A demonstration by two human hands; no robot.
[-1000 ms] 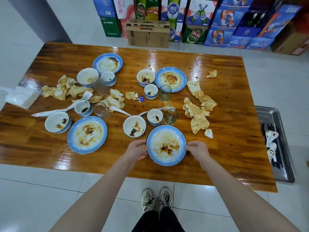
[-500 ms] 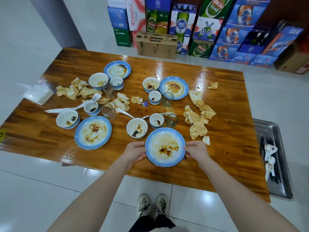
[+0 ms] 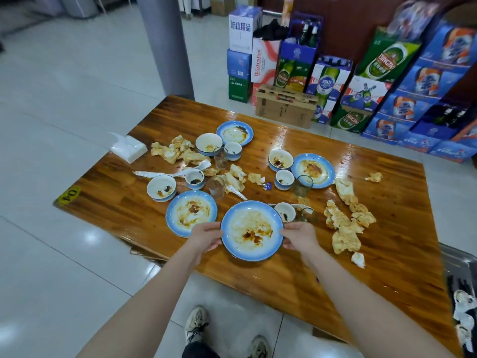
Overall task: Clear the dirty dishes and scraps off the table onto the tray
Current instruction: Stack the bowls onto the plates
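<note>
Left hand [image 3: 206, 237] and right hand [image 3: 299, 237] pinch the plate [image 3: 251, 231] by opposite rims, near edge of the table [image 3: 402, 244]; next, carry it level to the tray [image 3: 458, 264].

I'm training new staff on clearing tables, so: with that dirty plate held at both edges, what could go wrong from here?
1. The left grip and right grip hold the plate by its rim only; tilting it could spill the red sauce.
2. The glass and small cup stand just beyond the right grip; swinging toward the tray might knock them.
</note>
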